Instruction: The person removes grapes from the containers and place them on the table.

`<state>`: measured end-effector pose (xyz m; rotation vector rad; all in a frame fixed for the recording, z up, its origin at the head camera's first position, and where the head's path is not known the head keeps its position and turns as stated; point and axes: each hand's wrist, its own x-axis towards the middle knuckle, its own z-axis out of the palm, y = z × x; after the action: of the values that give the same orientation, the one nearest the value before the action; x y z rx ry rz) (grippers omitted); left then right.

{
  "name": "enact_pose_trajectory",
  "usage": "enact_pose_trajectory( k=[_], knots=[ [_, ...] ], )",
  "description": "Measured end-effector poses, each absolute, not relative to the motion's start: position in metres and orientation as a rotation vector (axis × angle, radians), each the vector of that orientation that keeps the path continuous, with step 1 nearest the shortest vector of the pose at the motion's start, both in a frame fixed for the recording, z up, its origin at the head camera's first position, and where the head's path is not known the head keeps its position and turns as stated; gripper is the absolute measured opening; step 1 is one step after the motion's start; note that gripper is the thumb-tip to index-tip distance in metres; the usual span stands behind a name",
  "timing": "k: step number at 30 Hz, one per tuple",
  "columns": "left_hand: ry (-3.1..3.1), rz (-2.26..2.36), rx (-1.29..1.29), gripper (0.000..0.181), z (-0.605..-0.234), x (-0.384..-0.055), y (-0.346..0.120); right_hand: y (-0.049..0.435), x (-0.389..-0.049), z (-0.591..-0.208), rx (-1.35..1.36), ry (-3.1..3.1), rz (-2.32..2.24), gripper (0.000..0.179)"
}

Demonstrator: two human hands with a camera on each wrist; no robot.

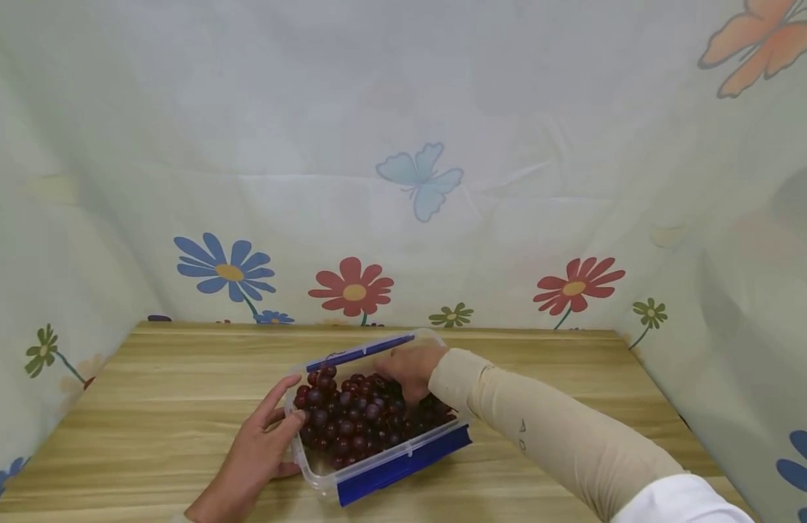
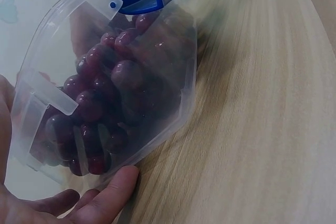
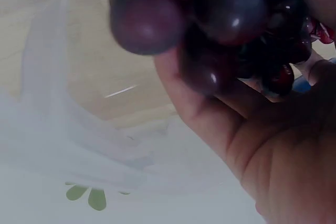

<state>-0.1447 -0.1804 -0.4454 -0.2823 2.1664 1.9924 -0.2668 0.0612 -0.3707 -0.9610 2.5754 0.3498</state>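
Note:
A clear plastic food container (image 1: 318,479) with blue side clips stands on the table at the front middle, turned at an angle. Dark red grapes (image 1: 344,421) in bunches fill much of it, heaped toward its left end. My left hand (image 1: 259,443) holds that left end, thumb at the rim; in the left wrist view its fingers (image 2: 113,195) lie low against the clear wall. My right hand (image 1: 412,370) reaches inside at the right end. Seen from the right wrist, it holds a bunch of grapes (image 3: 210,72), its fingers partly hidden beneath the fruit.
The wood-grain table (image 1: 181,385) stretches out on both sides of the container. A pale cloth backdrop (image 1: 298,203) with printed flowers and butterflies closes off the back and sides. One blue clip (image 1: 403,465) hangs outward along the near side.

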Motion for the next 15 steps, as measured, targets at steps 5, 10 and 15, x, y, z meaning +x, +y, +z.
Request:
enact_pose_trajectory(
  k=[5, 10, 15],
  knots=[
    [2.174, 1.983, -0.287, 0.059, -0.4456, -0.1445, -0.1801, 0.0625, -0.2683, -0.3696, -1.006, 2.583, 0.385, 0.047],
    [2.169, 1.984, -0.279, 0.06, -0.4443, -0.1438, -0.1797, 0.0628, -0.2698, -0.3706, -1.031, 2.563, 0.411, 0.046],
    [2.165, 1.979, -0.268, 0.061, -0.4434, -0.1436, -0.1815, 0.062, -0.2722, -0.3727, -1.006, 2.542, 0.325, 0.048]
  ],
)
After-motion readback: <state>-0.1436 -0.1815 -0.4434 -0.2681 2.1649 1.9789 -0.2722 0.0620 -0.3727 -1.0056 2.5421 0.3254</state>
